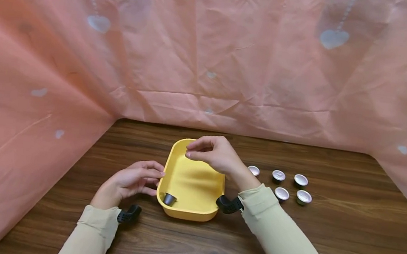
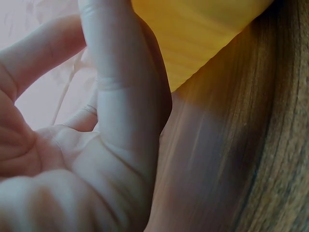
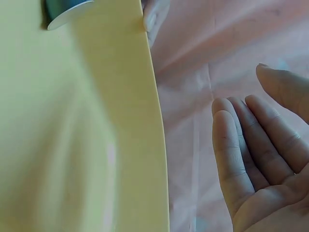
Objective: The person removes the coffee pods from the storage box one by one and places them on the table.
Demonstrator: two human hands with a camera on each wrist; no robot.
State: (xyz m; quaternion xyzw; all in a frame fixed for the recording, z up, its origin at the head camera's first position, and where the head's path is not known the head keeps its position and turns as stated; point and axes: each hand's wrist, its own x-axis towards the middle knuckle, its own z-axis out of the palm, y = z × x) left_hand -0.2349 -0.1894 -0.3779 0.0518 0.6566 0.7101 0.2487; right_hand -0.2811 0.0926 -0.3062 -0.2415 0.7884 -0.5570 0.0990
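A yellow tray (image 1: 188, 216) with raised walls stands on the table. Inside its near left corner a dark coffee capsule (image 1: 169, 200) lies on its side; the right wrist view catches part of this capsule (image 3: 67, 12) at the top. My left hand (image 1: 134, 180) is at the tray's left wall, relaxed fingertips touching the rim. My right hand (image 1: 219, 155) hovers over the tray's far part, thumb and fingers apart. Nothing is between these fingers (image 3: 229, 154) in the right wrist view.
To the right of the tray, several coffee capsules (image 1: 304, 197) stand in two rows with silvery lids up, one partly behind the right forearm. The wooden table (image 1: 187, 249) meets a pink curtain (image 1: 249, 73) at the back and both sides.
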